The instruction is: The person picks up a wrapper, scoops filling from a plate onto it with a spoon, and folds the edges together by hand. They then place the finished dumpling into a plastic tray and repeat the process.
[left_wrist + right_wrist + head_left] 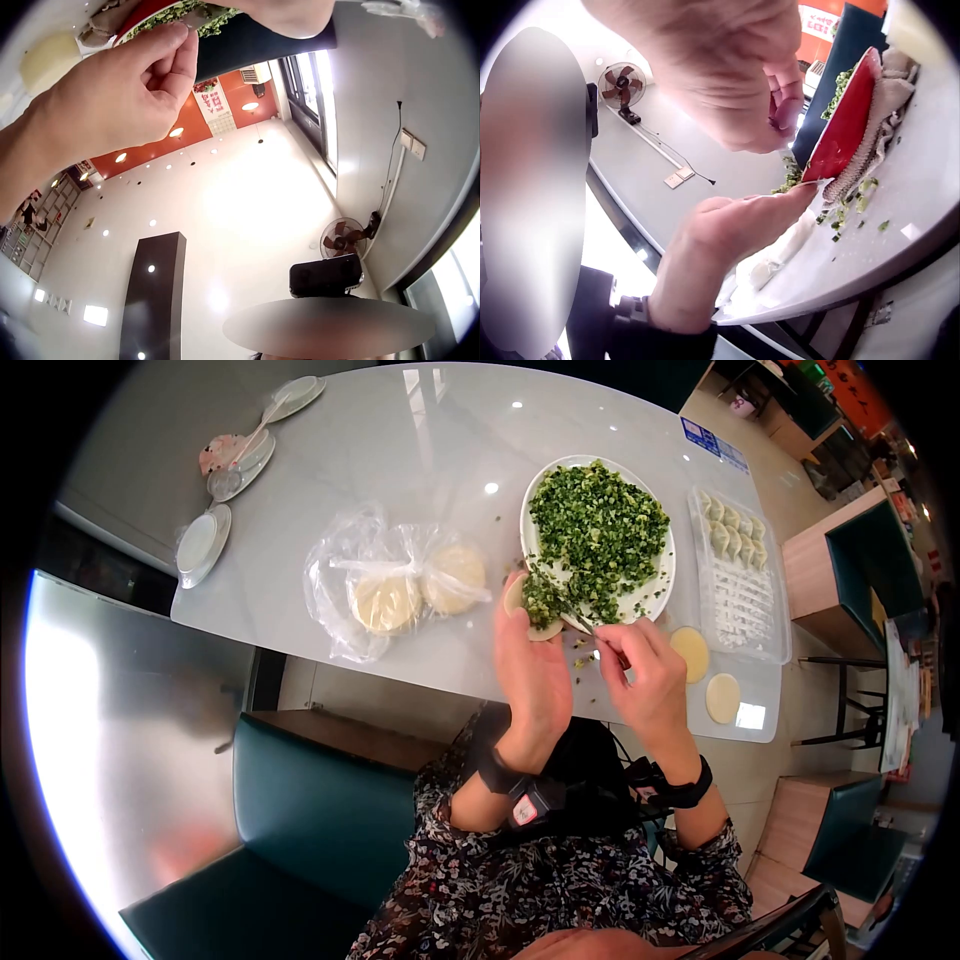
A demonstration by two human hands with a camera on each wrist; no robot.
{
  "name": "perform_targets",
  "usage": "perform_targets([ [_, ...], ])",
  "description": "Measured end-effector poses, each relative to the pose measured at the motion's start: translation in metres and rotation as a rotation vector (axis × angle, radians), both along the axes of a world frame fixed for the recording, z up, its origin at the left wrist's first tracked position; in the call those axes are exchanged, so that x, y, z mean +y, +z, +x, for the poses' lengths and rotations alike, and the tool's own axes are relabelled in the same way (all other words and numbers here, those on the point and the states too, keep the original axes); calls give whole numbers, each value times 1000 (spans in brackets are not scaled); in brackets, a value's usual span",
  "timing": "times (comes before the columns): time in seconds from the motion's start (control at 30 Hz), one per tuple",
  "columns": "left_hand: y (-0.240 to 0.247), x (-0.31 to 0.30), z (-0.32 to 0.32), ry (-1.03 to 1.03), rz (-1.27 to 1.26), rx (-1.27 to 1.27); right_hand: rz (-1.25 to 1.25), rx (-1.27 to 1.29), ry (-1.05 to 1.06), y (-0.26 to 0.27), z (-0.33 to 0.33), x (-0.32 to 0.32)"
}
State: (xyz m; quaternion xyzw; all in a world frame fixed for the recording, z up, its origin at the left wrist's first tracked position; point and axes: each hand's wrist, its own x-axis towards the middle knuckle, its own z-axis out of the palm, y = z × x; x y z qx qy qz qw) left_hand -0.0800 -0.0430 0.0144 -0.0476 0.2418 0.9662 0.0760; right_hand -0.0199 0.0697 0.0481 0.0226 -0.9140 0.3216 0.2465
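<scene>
My left hand (535,675) cradles a round dough wrapper (515,597), its thumb at the edge and chopped green filling (543,598) on top. Beside it my right hand (645,670) pinches a thin utensil (580,620), whose far end reaches the filling. Just beyond both hands is a white plate (653,600) heaped with chopped greens (600,525). The left wrist view shows the right hand (112,97) with fingertips together. In the right wrist view, the left hand (731,236) lies below the right hand (712,67); the plate's underside (847,127) looks red.
Two loose wrappers (689,654) (723,698) lie near a clear tray (740,605) with several folded dumplings (735,530). Left of the plate is a plastic bag (340,585) with round wrappers. Wrapped dishes (203,545) line the table's far left edge. Green bits lie near the plate.
</scene>
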Motion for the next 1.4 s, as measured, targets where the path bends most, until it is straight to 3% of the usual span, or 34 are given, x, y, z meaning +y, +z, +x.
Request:
perform_targets([
  [0.07,4,-1,1,-2,-26,7,79,36,31,-2,0,0],
  [0.13,1,-1,2,3,-19,-7,421,152,99,-4,0,0],
  [0.47,-6,-9,1,-21,32,-53,683,232,224,5,-4,12],
  [0.77,-10,-24,0,-105,93,-15,598,284,233,5,-6,21],
  [0.83,-9,-29,2,-91,71,-33,225,145,49,11,-5,25],
  [0.87,-8,-32,2,-84,50,-49,224,148,52,17,-5,25],
  [0.93,3,-40,3,-91,30,-102,-126,18,11,27,-3,27],
  [1.0,10,-51,6,-97,11,-163,-206,-17,42,24,-2,35],
  [1.07,14,-62,9,-237,8,-128,-392,-108,112,28,1,36],
  [1.3,33,-68,12,-495,-110,-22,-412,-267,183,34,5,39],
  [1.4,35,-68,12,-545,-115,-39,-240,-266,139,35,9,43],
])
